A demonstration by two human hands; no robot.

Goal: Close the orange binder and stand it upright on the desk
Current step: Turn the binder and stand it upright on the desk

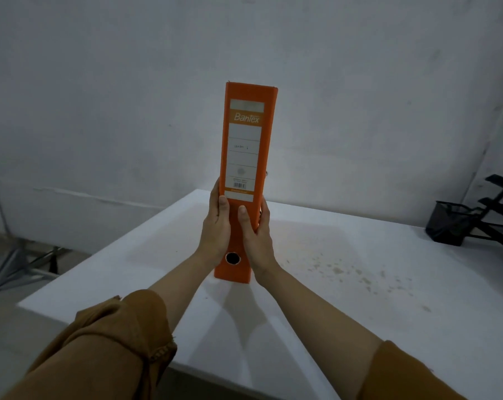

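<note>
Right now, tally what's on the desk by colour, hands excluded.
Orange: 1, the binder, closed and upright, held at its sides by left hand and right hand.
Black: 2, mesh pen cup and tiered tray rack.
Total: 3

Your fingers vanish behind the closed orange cardboard lever-arch binder (246,157); its small label print is unreadable. At three o'clock, the black tiered wire rack (501,209) runs off frame.

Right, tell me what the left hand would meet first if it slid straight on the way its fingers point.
Probably nothing soon: the left hand points up along the orange binder side it grips, toward the white wall. Depth to the wall is unclear.
</note>
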